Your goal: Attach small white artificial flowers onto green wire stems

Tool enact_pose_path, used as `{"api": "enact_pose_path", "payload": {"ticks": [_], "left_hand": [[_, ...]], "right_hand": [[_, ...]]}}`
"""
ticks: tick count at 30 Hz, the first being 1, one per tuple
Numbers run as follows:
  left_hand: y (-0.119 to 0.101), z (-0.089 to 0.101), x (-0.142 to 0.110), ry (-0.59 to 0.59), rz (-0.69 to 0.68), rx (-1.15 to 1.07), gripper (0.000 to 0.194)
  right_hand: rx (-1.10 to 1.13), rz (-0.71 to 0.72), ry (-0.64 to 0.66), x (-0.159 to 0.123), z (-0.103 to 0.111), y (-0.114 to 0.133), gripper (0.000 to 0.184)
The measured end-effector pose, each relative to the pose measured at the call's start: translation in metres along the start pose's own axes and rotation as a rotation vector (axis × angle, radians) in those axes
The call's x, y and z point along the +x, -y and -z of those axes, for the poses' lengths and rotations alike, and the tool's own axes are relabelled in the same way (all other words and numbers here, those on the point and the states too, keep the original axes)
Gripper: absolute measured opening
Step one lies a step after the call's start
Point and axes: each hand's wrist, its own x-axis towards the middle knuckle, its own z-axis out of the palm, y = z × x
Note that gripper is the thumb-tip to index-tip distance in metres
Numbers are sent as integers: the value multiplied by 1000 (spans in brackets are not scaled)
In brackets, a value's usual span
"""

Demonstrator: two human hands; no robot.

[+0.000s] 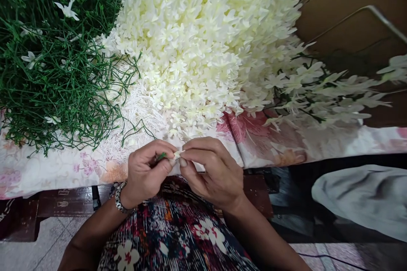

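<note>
Both hands meet in front of my body at the table's near edge. My left hand (144, 173) pinches a short green artificial stem (161, 156) between thumb and forefinger, its other fingers curled in. From the right, my right hand (214, 171) closes thumb and fingertips on a small white artificial flower (177, 155) at the stem's end. The fingertips hide much of both pieces. Beyond the hands lies a large heap of cream-white artificial flowers (190, 55). To the left is a tangled pile of green plastic stems (63, 76).
White thread-like strands (140, 106) lie between the two heaps on a floral tablecloth (85, 167). Finished-looking flower sprigs (311, 89) spread at the right, beside a brown box (359, 29). A pale cloth (365, 197) sits at the lower right.
</note>
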Motion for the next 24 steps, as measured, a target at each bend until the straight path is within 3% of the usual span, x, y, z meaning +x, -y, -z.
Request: {"api": "enact_pose_path", "payload": {"ticks": [4, 8, 16, 24], "left_hand": [[2, 0, 2, -6, 287, -356, 2], [-1, -2, 5, -19, 431, -537, 5], [0, -2, 8, -33, 476, -544, 7], [1, -4, 7, -73, 419, -435, 5]], "right_hand": [[11, -26, 27, 2, -1, 1, 16], [104, -54, 54, 6, 1, 2, 15], [124, -124, 102, 13, 5, 4, 10], [151, -146, 168, 12, 6, 0, 9]]}}
